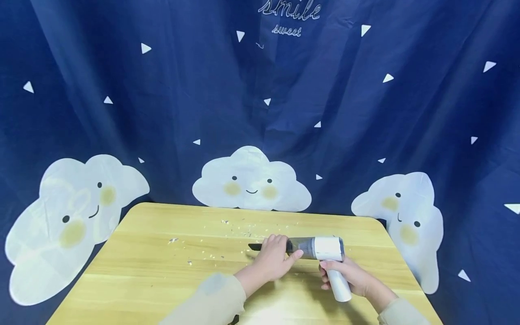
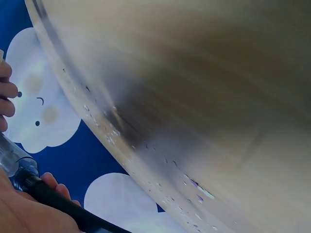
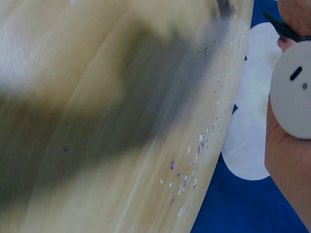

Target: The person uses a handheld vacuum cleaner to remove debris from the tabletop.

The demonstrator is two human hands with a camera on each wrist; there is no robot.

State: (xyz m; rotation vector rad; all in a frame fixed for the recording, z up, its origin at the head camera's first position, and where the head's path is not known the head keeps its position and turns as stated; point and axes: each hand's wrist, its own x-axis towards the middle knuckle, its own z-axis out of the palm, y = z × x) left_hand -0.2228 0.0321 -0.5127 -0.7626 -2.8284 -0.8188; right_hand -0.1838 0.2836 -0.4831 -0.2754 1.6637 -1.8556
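A white handheld vacuum cleaner with a clear grey dust cup is held level above the wooden table. My right hand grips its handle, whose round base shows in the right wrist view. At the front, my left hand holds the black narrow nozzle, fingers over the far side and thumb by the dust cup. The nozzle's tip points left. Small white and purple paper scraps lie scattered over the far half of the table.
A dark blue curtain printed with white clouds and triangles hangs right behind the table's back edge. A denser bunch of scraps lies left of the hands.
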